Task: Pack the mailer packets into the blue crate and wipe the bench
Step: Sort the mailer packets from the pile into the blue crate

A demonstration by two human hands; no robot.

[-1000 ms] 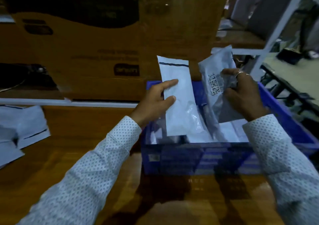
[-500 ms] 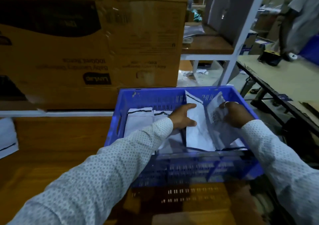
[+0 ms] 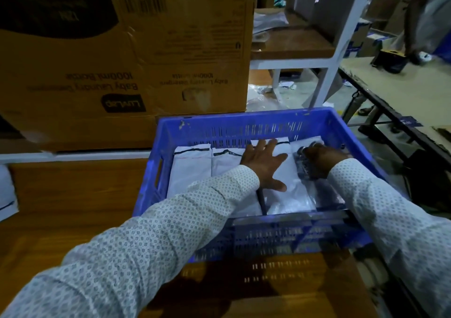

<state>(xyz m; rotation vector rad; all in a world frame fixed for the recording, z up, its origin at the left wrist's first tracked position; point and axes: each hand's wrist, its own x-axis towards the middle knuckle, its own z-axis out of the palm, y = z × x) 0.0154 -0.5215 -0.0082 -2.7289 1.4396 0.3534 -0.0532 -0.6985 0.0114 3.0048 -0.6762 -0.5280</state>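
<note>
Both hands inside blue crate (image 3: 246,122) on wooden bench (image 3: 73,195). Left hand (image 3: 262,165) flat, fingers spread, pressing down on white mailer packets (image 3: 192,171) lying in a row on the crate floor. Right hand (image 3: 319,159) curled over a greyer packet (image 3: 303,171) at crate's right side; grip can't be told. Large cardboard box (image 3: 151,56) behind crate.

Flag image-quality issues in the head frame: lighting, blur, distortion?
Head view: dim, blue-tinted; right hand motion-blurred, left hand sharper; wide-angle bends the crate rim and shelf post; sleeve shadows fall on the bench.
</note>
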